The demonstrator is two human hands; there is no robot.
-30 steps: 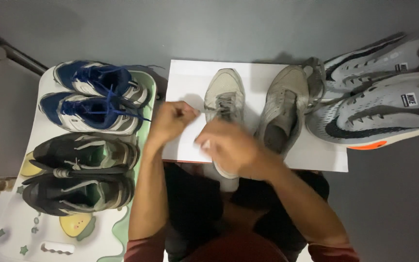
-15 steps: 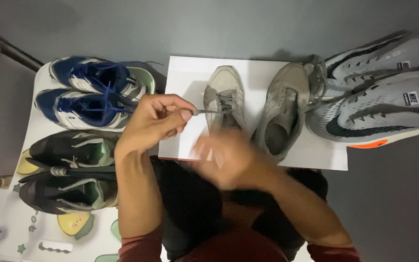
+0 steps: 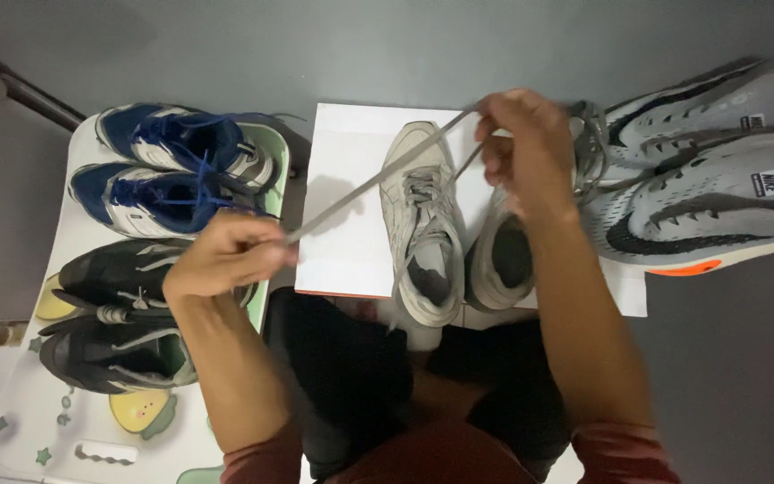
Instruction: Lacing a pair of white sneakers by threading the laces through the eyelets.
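Note:
A worn beige sneaker (image 3: 423, 224) lies toe away from me on a white sheet (image 3: 342, 197). Its grey shoelace (image 3: 378, 179) is stretched taut in a diagonal line. My left hand (image 3: 226, 255) pinches one end of the lace low on the left, over the black shoes. My right hand (image 3: 521, 148) grips the other end high on the right, above the second beige sneaker (image 3: 499, 260). The lace still runs through the sneaker's eyelets near its tongue.
A pair of blue and white sneakers (image 3: 176, 170) and a pair of black sneakers (image 3: 114, 314) rest on a white patterned mat (image 3: 55, 430) to the left. Two grey running shoes (image 3: 709, 179) lie at the right. The floor is dark grey.
Both hands were together over the beige sneaker. They have pulled apart, left hand down-left and right hand up-right, drawing the lace out tight.

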